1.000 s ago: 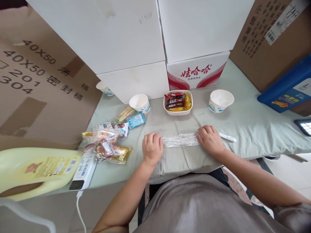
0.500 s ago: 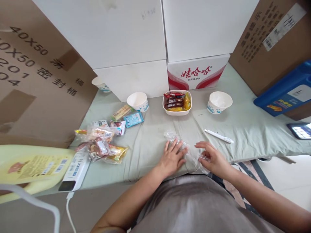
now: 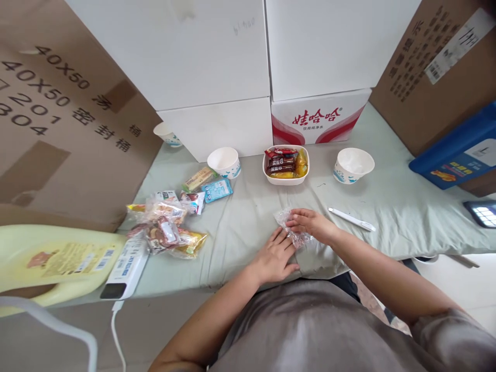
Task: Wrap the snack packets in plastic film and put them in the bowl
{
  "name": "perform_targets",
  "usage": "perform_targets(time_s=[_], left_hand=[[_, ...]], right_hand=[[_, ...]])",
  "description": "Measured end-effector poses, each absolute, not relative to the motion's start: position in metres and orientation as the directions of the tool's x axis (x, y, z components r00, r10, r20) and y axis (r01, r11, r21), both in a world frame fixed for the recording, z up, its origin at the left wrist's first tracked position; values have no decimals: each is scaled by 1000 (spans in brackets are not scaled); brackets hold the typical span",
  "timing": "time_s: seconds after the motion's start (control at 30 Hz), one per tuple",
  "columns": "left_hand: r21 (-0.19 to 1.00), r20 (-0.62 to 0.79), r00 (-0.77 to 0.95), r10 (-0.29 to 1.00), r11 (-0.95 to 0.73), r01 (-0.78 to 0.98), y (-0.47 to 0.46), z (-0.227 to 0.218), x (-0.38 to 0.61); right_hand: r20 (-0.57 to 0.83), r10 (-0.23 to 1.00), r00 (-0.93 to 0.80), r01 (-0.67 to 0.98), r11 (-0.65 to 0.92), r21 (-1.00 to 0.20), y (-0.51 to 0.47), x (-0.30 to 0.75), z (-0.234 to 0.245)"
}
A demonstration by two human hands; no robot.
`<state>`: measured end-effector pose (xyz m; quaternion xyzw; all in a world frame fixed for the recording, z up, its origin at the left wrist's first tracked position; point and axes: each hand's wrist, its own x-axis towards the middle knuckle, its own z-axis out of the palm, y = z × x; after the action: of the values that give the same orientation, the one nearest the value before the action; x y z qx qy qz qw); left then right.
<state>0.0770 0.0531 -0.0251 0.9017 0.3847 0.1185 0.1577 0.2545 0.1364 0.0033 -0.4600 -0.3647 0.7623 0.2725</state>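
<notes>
A crumpled piece of clear plastic wrap point(image 3: 303, 239) lies on the green cloth near my body. My left hand point(image 3: 273, 261) rests flat at its near-left edge, fingers stretched out and fingertips touching the plastic. Over the wrap reaches my right hand point(image 3: 315, 226), its fingers extended to the left and lying on the film; part of the plastic is hidden under it. Beyond the hands stands a white tray point(image 3: 287, 181) of wrapped snacks, with brown, red and yellow packets. To the right of my right hand lies a white utility knife point(image 3: 351, 219).
Paper bowls point(image 3: 223, 162) stand on either side of the tray. A pile of packaged snacks point(image 3: 168, 227) lies left, near a yellow jug point(image 3: 65, 263) and a white power bank point(image 3: 126, 268). White boxes point(image 3: 217, 124) line the back; a blue bottle point(image 3: 457, 150) and phone point(image 3: 480, 213) are right.
My right hand has moved left and away from my body, bringing the wrap's right end over towards my left hand. The wrap is now more bunched. The view has shifted slightly.
</notes>
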Motion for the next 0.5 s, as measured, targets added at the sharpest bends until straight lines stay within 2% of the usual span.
perform_targets(time_s=[0.13, 0.27, 0.33, 0.4, 0.5], left_hand=[[420, 188, 643, 742, -653, 630, 52, -29, 75], [517, 459, 446, 769, -639, 570, 56, -22, 69], [526, 530, 380, 758, -645, 554, 65, -15, 67], [490, 516, 405, 755, -648, 583, 79, -11, 67], [408, 401, 431, 809, -579, 706, 101, -15, 68]], right_hand=[[-501, 775, -386, -100, -575, -812, 140, 249, -5], [-424, 816, -393, -159, -514, -843, 135, 248, -15], [-391, 831, -396, -178, -487, -855, 133, 247, -20], [-363, 849, -384, -194, -458, -868, 130, 245, -23], [-323, 891, -318, -161, -387, -908, 122, 247, -22]])
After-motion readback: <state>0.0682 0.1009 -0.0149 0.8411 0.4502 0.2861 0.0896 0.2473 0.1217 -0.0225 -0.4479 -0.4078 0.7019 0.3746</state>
